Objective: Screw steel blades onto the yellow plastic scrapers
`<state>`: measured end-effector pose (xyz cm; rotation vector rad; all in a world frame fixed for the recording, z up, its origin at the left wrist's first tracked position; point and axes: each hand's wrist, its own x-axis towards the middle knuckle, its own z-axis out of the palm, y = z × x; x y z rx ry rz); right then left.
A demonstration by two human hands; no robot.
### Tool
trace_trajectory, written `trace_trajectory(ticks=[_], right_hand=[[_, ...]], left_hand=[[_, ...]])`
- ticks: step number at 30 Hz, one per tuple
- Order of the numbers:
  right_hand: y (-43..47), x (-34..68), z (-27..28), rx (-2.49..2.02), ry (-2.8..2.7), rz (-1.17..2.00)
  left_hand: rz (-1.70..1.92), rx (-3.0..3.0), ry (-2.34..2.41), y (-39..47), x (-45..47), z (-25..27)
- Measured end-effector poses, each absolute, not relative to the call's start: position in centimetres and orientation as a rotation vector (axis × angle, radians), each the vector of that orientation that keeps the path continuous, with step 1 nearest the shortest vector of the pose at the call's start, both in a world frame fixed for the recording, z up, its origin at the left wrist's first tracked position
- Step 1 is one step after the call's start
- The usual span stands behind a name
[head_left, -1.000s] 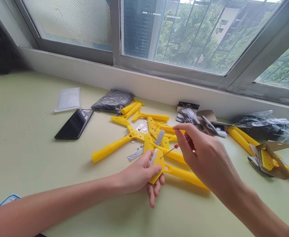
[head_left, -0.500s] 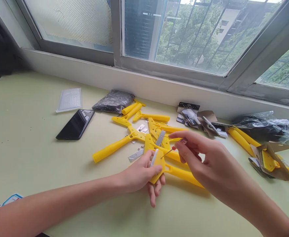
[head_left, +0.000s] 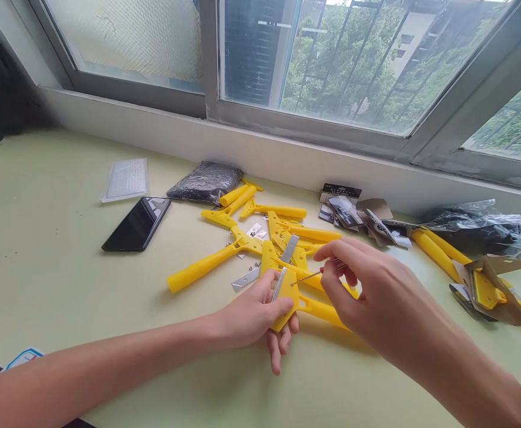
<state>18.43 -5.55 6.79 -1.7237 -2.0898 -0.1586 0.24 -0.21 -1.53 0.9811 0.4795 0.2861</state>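
My left hand (head_left: 260, 312) grips the flat head of a yellow plastic scraper (head_left: 288, 306), thumb on top and fingers beneath. A metal blade (head_left: 279, 284) lies along the head's left edge, and the scraper's handle stretches right, partly behind my other wrist. Pinched in my right hand (head_left: 358, 276) is a small screwdriver (head_left: 308, 276); most of its handle is hidden by the fingers. Its thin shaft slants down to a screw (head_left: 291, 284) in the scraper head. Just beyond lie another yellow scraper (head_left: 267, 258) and a loose blade (head_left: 246, 279).
Several more yellow scrapers (head_left: 202, 266) spread behind my hands, with small nuts and screws among them. A black phone (head_left: 136, 224), clear plastic sheet (head_left: 125, 179) and dark plastic bag (head_left: 207, 181) are at left. Blade packets (head_left: 344, 211) and opened packaging (head_left: 496, 291) lie at right.
My right hand has shifted slightly right, and the screwdriver's shaft lies flatter, its tip still at the screw. My left hand and the scraper stay almost where they were.
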Motion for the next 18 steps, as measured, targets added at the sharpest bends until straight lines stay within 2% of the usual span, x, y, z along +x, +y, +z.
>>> trace_trajectory(ticks=[5, 10, 18], right_hand=[[-5.71, 18.42, 6.35, -1.835, -2.069, -0.179], [-5.93, 18.47, 6.59, -1.756, -2.139, -0.079], [-6.01, 18.06, 6.49, -1.857, -2.128, -0.22]], left_hand=[[0.277, 0.975, 0.485, -0.12, 0.23, -1.62], [0.279, 0.979, 0.484, -0.11, 0.18, -1.49], [0.262, 0.999, 0.5, -0.17, 0.17, -1.37]])
